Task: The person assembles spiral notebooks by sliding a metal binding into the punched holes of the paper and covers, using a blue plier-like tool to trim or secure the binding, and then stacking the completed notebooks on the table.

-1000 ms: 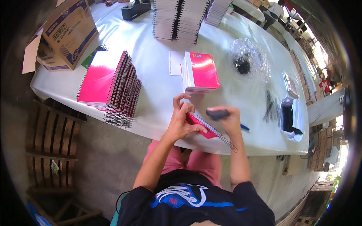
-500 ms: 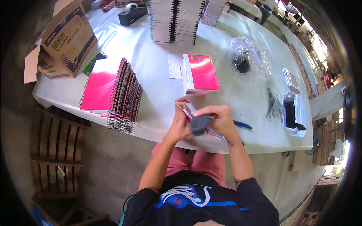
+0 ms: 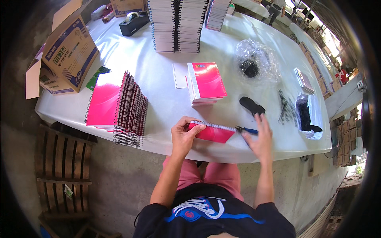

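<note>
My left hand point(image 3: 183, 137) is closed around one end of a red-covered spiral notebook point(image 3: 214, 134), its coil along the upper edge. My right hand point(image 3: 260, 139) has its fingers apart over the blue-handled pliers point(image 3: 251, 130), whose dark jaws lie by the coil's right end. The hand partly hides the handles, and no grip on them shows. Just beyond its fingertips a black shoe-sole-shaped piece point(image 3: 251, 106) lies on the table.
Red-covered sheets point(image 3: 207, 81) are stacked ahead; coil-bound red notebooks point(image 3: 105, 101) are piled left. Tall notebook stacks point(image 3: 163, 27), a tape dispenser point(image 3: 135, 23), a carton point(image 3: 69, 55), a plastic bag point(image 3: 258, 61), loose coils point(image 3: 285, 107) and a coil-filled tray point(image 3: 308, 119) surround them on the white-covered table point(image 3: 158, 139).
The black sole-shaped piece has left my right hand and lies on the table. That hand has moved right to the pliers. The notebook now lies level in my left hand.
</note>
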A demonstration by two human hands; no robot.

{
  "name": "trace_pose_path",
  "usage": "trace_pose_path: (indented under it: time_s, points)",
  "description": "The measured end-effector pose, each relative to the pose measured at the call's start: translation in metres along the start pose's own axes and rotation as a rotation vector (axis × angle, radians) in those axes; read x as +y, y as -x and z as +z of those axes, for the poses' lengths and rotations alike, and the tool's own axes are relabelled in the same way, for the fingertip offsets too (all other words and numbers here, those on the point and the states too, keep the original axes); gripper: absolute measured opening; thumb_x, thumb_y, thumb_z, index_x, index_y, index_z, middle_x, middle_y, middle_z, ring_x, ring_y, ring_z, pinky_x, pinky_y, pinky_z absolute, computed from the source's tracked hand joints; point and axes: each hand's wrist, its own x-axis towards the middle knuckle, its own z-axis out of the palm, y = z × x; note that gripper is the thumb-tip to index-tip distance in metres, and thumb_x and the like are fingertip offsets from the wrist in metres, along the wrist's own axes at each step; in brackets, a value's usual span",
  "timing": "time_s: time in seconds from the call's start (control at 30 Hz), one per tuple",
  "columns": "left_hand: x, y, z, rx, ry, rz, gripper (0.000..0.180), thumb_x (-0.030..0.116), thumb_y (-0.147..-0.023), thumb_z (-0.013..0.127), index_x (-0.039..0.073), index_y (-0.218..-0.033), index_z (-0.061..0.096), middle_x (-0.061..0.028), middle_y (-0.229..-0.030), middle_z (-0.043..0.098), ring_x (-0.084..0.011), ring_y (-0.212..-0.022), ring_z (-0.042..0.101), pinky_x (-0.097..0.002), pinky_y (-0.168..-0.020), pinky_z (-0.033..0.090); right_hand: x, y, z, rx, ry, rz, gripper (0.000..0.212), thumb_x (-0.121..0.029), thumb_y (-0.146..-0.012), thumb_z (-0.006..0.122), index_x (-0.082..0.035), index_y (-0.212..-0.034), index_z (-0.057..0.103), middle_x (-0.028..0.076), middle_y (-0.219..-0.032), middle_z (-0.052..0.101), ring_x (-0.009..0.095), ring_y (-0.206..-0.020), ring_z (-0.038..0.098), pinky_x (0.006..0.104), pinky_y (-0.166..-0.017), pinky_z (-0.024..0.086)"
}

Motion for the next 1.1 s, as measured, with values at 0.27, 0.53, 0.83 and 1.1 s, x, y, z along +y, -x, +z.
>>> trace_pose_path:
  time_s: [0.27, 0.53, 0.83, 1.1]
  points:
    - [0.023, 0.019, 0.022, 0.152, -0.517, 0.551, 0.028, 0.005, -0.065, 0.081, 0.006, -0.091, 0.073, -0.0045, -0.078, 0.067, -0.0159, -0.07, 0.057, -0.0272, -0.061, 0.044, -0.034, 0.029, 0.007, 0.107, -0.267, -0.101, 0.055, -0.04, -0.087, 0.06, -0.012, -0.132, 0.046, 0.009, -0.111, 0.054, 0.03, -0.1, 0.05, 0.0422, -0.087, 0.038]
    - [0.035, 0.028, 0.027, 0.158, -0.712, 0.8, 0.039, -0.005, -0.065, 0.075, 0.007, -0.102, 0.071, -0.0038, -0.074, 0.063, -0.0143, -0.065, 0.052, -0.0261, -0.059, 0.041, -0.117, 0.029, -0.038, 0.091, -0.43, -0.333, 0.041, -0.031, -0.081, 0.069, -0.012, -0.114, 0.054, 0.009, -0.104, 0.055, 0.028, -0.095, 0.052, 0.0389, -0.081, 0.037]
    - [0.03, 0.029, 0.026, 0.167, -0.699, 0.866, 0.042, -0.008, -0.061, 0.075, 0.009, -0.1, 0.071, -0.0009, -0.07, 0.061, -0.0144, -0.063, 0.049, -0.0263, -0.059, 0.039, -0.116, 0.035, -0.03, -0.29, -0.836, -0.128, 0.033, -0.033, -0.088, 0.062, -0.01, -0.109, 0.055, 0.009, -0.094, 0.058, 0.022, -0.083, 0.058, 0.0362, -0.071, 0.044]
    - [0.03, 0.028, 0.025, 0.285, -0.678, 0.843, 0.038, -0.004, -0.064, 0.079, 0.003, -0.1, 0.067, -0.0027, -0.075, 0.06, -0.014, -0.065, 0.05, -0.0259, -0.059, 0.041, -0.1, 0.033, -0.012, -0.301, -0.9, -0.175, 0.037, -0.034, -0.09, 0.059, -0.005, -0.112, 0.053, 0.013, -0.097, 0.06, 0.025, -0.088, 0.062, 0.0357, -0.076, 0.049]
